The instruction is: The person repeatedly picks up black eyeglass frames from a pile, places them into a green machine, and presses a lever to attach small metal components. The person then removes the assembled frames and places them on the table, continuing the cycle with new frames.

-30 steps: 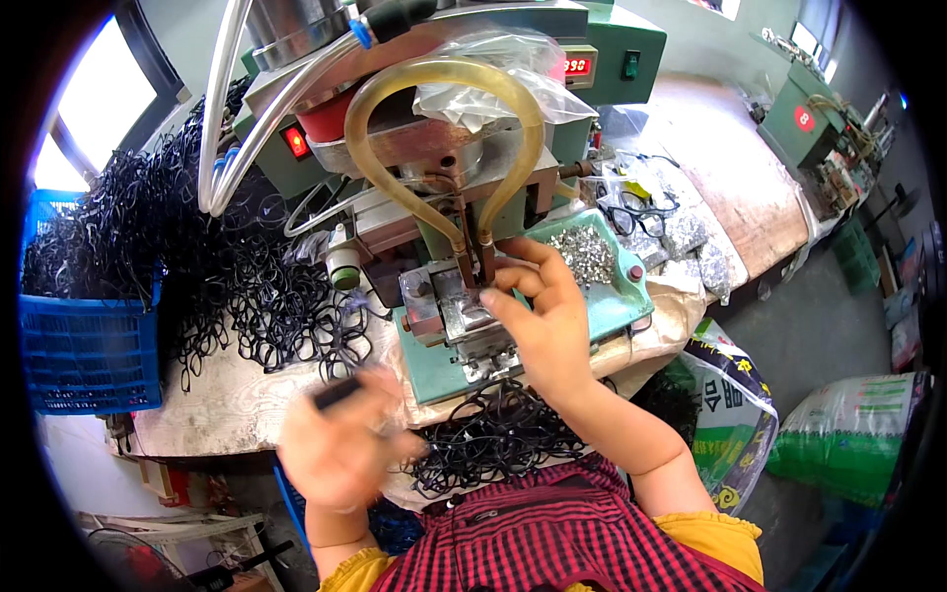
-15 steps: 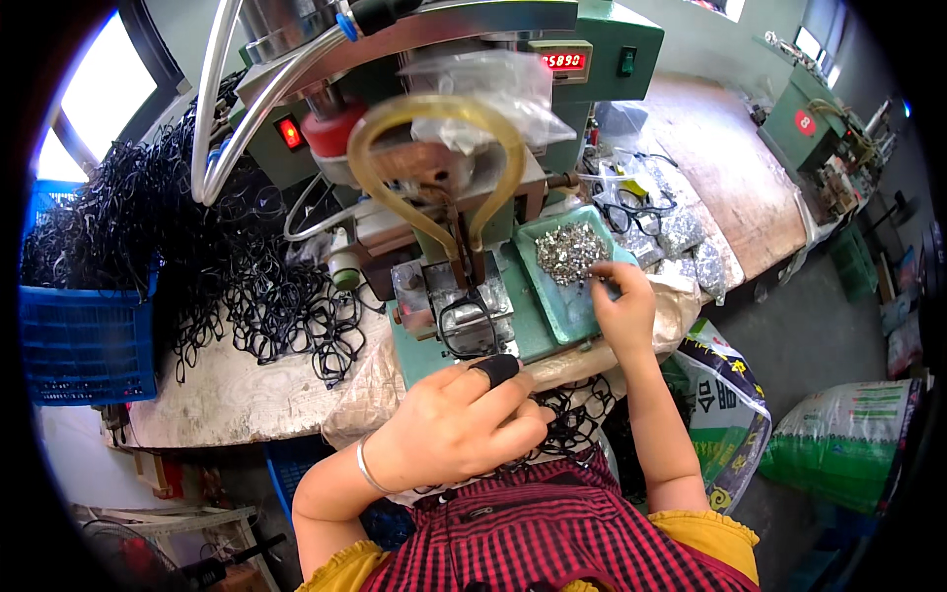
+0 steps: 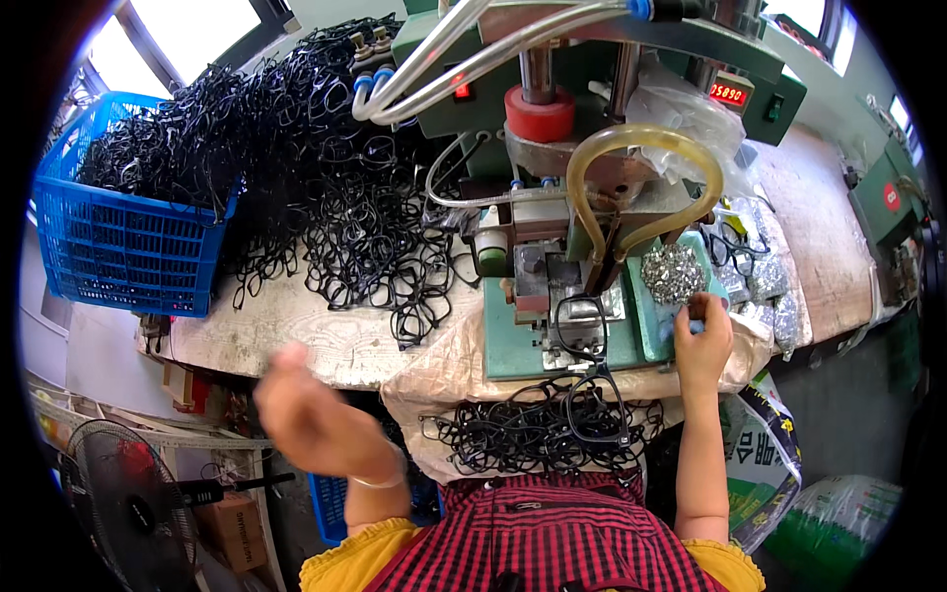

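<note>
A black eyeglass frame [image 3: 597, 407] sits at the press's metal fixture [image 3: 554, 286], one rim against it and the other hanging toward me over the front edge. Left of it, away from the machine, my left hand [image 3: 321, 419] is smeared by motion in front of the table edge; its fingers cannot be read. My right hand [image 3: 704, 340] is at the near right part of a green tray [image 3: 656, 340], thumb and fingers pinched together. Whatever they hold is too small to make out. Small shiny metal pieces [image 3: 674, 274] lie heaped in the tray.
More black frames [image 3: 513, 434] lie above my apron. A big heap of frames [image 3: 365, 227] covers the table's left, beside a full blue basket [image 3: 138, 247]. A looped yellowish tube [image 3: 646, 133] stands before the press. A fan [image 3: 133, 503] is at lower left.
My left hand has left the eyeglass frame at the fixture and swung left. My right hand stays by the tray, slightly nearer its edge. The view has turned left, shifting the scene rightward.
</note>
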`<action>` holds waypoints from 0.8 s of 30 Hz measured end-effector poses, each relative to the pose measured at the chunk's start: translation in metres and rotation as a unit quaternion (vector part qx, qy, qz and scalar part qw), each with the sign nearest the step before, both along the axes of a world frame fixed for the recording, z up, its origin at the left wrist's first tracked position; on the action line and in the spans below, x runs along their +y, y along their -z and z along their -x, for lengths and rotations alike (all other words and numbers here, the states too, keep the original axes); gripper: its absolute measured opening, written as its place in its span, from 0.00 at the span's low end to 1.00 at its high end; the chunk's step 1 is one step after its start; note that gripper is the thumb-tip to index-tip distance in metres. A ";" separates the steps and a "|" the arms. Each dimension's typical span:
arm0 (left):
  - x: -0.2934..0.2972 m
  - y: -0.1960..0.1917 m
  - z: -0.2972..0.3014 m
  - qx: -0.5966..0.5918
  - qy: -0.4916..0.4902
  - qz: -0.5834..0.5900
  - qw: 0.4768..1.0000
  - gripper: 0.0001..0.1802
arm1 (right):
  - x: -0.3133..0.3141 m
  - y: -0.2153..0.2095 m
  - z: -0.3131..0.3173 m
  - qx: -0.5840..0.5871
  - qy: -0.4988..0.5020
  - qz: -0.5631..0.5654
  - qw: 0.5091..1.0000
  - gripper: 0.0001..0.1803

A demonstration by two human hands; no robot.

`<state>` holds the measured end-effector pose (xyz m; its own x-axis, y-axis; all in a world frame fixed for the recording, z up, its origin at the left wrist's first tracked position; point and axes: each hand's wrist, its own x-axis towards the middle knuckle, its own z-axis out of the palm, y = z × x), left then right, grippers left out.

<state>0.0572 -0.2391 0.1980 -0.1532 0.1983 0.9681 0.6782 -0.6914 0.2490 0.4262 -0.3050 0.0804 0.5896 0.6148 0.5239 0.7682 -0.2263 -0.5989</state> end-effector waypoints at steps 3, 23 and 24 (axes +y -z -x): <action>0.066 -0.020 0.028 0.041 -0.086 0.071 0.993 0.06 | 0.010 -0.008 0.005 -0.026 -0.036 -0.063 0.997 0.05; 0.163 0.112 0.006 0.187 -0.091 0.329 0.921 0.09 | -0.026 -0.058 0.032 0.089 -0.144 -0.099 0.980 0.06; 0.158 0.106 0.001 0.134 -0.063 0.345 0.927 0.08 | -0.011 -0.068 0.040 0.112 -0.187 -0.109 0.970 0.07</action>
